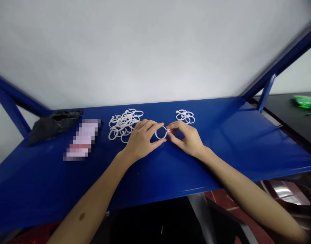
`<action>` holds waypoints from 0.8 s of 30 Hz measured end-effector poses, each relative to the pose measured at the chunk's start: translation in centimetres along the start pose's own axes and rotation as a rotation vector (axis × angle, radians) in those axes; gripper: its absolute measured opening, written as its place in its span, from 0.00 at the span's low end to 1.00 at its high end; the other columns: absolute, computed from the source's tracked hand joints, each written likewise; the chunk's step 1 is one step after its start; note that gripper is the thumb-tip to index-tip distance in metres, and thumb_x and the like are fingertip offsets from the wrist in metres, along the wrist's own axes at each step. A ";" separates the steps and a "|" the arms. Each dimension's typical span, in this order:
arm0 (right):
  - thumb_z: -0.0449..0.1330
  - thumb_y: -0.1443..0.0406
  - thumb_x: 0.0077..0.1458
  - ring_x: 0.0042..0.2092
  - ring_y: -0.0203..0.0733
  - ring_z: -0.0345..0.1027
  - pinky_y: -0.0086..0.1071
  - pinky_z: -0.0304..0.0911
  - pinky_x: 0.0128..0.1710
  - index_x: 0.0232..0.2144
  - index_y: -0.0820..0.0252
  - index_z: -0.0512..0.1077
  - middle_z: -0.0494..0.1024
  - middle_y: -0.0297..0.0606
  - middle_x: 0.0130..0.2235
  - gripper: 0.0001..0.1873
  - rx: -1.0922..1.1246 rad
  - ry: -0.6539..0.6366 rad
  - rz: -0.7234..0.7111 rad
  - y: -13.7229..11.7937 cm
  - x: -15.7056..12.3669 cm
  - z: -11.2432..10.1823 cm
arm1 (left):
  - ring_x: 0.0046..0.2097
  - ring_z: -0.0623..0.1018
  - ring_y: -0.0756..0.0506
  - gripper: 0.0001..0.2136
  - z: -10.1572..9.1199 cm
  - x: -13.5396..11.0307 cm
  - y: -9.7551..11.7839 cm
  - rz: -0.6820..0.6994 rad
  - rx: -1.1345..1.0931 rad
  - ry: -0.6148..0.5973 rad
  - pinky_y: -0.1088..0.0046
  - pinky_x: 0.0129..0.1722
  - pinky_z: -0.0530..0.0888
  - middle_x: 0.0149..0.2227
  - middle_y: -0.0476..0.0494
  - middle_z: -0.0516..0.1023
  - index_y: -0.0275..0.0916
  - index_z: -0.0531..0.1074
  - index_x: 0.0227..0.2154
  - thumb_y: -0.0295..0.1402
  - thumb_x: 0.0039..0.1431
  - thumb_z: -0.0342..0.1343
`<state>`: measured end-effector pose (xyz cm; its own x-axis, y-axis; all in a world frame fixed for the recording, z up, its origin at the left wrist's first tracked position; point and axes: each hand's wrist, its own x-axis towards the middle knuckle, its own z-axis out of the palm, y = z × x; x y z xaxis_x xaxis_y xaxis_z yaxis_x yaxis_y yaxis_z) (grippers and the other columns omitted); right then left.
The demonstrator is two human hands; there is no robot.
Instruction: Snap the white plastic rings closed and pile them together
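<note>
Between both hands, just above the blue table, is a white plastic ring (155, 135) with a small clasp at its right side, like a shower curtain ring. My left hand (143, 138) grips the ring's rim between thumb and fingers. The clasp end is pinched by the thumb and fingertips of my right hand (187, 138). Left of the left hand lies a tangled pile of white rings (123, 122), several with their ends apart; the left hand hides part of it. Beyond the right hand rests a smaller group of white rings (185, 117), which look closed.
The blue table (155, 176) has a raised blue frame on both sides and a pale wall behind. A black plastic bag (52, 127) and a blurred-out flat item (83, 139) lie at the left. Farther right, a green bag (306, 102) sits on a dark surface.
</note>
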<state>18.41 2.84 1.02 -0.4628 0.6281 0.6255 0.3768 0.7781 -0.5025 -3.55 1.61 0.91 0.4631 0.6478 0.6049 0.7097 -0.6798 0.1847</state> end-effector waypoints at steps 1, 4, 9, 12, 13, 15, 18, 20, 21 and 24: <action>0.58 0.66 0.64 0.38 0.37 0.74 0.34 0.73 0.40 0.45 0.57 0.70 0.78 0.38 0.42 0.07 0.005 0.007 0.002 -0.1 0.0 0.0 | 0.46 0.75 0.40 0.20 0.0 0.0 0.1 0.000 0.006 0.011 0.59 0.51 0.71 0.45 0.42 0.77 0.40 0.70 0.54 0.40 0.62 0.61; 0.56 0.65 0.66 0.39 0.38 0.75 0.35 0.73 0.41 0.46 0.57 0.71 0.79 0.38 0.42 0.08 0.001 -0.015 0.005 -0.4 -0.1 -0.1 | 0.47 0.75 0.41 0.18 0.2 -0.1 0.4 -0.012 0.023 0.028 0.60 0.51 0.72 0.45 0.42 0.77 0.41 0.69 0.54 0.39 0.63 0.59; 0.54 0.64 0.67 0.37 0.39 0.73 0.37 0.73 0.40 0.44 0.55 0.72 0.78 0.38 0.40 0.07 0.014 -0.060 0.086 -0.6 -0.1 -0.4 | 0.48 0.75 0.40 0.17 0.3 -0.1 0.8 -0.066 0.018 -0.025 0.58 0.52 0.71 0.45 0.42 0.78 0.42 0.70 0.54 0.39 0.64 0.59; 0.53 0.63 0.67 0.37 0.39 0.73 0.37 0.72 0.40 0.42 0.56 0.72 0.78 0.38 0.39 0.08 0.030 -0.067 0.108 -0.6 -0.1 -0.4 | 0.47 0.75 0.40 0.17 0.2 0.0 1.0 -0.084 -0.001 -0.028 0.57 0.52 0.71 0.45 0.42 0.78 0.43 0.72 0.53 0.39 0.63 0.59; 0.53 0.63 0.67 0.38 0.39 0.73 0.36 0.72 0.40 0.41 0.56 0.72 0.78 0.38 0.39 0.08 0.029 -0.070 0.108 -0.6 -0.2 -0.3 | 0.47 0.75 0.40 0.16 0.2 0.0 1.1 -0.086 -0.005 -0.027 0.58 0.52 0.71 0.44 0.42 0.78 0.43 0.72 0.52 0.39 0.63 0.60; 0.54 0.62 0.67 0.38 0.39 0.73 0.36 0.72 0.40 0.42 0.56 0.73 0.79 0.38 0.39 0.08 0.015 -0.063 0.105 -0.5 -0.3 -0.1 | 0.47 0.75 0.40 0.16 0.2 0.0 1.1 -0.087 -0.014 -0.027 0.58 0.52 0.71 0.44 0.42 0.79 0.42 0.72 0.52 0.39 0.63 0.60; 0.55 0.62 0.66 0.37 0.39 0.74 0.35 0.72 0.40 0.42 0.56 0.73 0.80 0.37 0.39 0.08 -0.012 -0.034 0.116 -0.2 -0.4 0.1 | 0.48 0.74 0.39 0.18 0.5 -0.1 0.9 -0.093 -0.017 -0.060 0.58 0.53 0.70 0.45 0.41 0.79 0.40 0.71 0.53 0.41 0.63 0.60; 0.56 0.62 0.65 0.36 0.39 0.75 0.35 0.72 0.39 0.41 0.55 0.74 0.80 0.37 0.39 0.08 -0.038 -0.012 0.137 -0.1 -0.2 0.0 | 0.51 0.73 0.38 0.24 0.6 -0.2 0.5 -0.121 -0.003 -0.098 0.56 0.55 0.69 0.49 0.39 0.78 0.40 0.68 0.57 0.45 0.62 0.60; 0.56 0.62 0.64 0.36 0.39 0.75 0.36 0.72 0.39 0.41 0.55 0.74 0.81 0.37 0.39 0.08 -0.061 0.011 0.152 0.1 0.0 -0.2 | 0.53 0.73 0.37 0.27 0.7 -0.3 0.1 -0.149 0.018 -0.112 0.55 0.56 0.68 0.50 0.39 0.77 0.39 0.66 0.60 0.47 0.62 0.59; 0.56 0.63 0.63 0.35 0.41 0.75 0.37 0.72 0.39 0.39 0.56 0.75 0.82 0.39 0.38 0.08 -0.173 0.139 0.233 0.9 0.8 -1.5 | 0.56 0.70 0.35 0.26 0.5 -0.5 -1.2 -0.263 0.128 -0.125 0.52 0.57 0.66 0.52 0.37 0.75 0.40 0.66 0.60 0.47 0.63 0.57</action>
<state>19.56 4.06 1.96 -0.2382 0.7737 0.5871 0.5965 0.5935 -0.5403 -4.40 2.27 0.03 0.3106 0.8382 0.4482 0.8711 -0.4397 0.2187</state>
